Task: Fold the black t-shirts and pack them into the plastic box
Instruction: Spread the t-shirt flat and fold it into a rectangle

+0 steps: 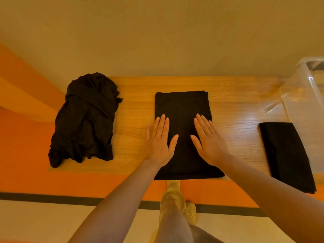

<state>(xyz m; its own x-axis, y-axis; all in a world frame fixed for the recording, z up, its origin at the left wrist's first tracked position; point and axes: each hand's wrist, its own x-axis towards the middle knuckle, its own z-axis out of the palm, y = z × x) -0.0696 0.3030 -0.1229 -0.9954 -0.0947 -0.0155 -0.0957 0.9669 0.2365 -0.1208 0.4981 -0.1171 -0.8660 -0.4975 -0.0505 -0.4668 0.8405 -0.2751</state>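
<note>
A black t-shirt [182,104], folded into a long narrow rectangle, lies in the middle of the wooden table [233,106], reaching the front edge. My left hand [160,142] lies flat on its left edge, fingers straight, partly over the wood. My right hand [208,141] presses flat on its right half. A heap of unfolded black t-shirts [85,120] sits at the table's left end. A folded black t-shirt [285,155] lies at the right front. The clear plastic box [303,92] stands at the right, behind that shirt.
The table stands against a beige wall with an orange band to the left. The orange band and a dark stripe run on the floor below the front edge. My legs and shoes [175,207] are beneath the table's front edge.
</note>
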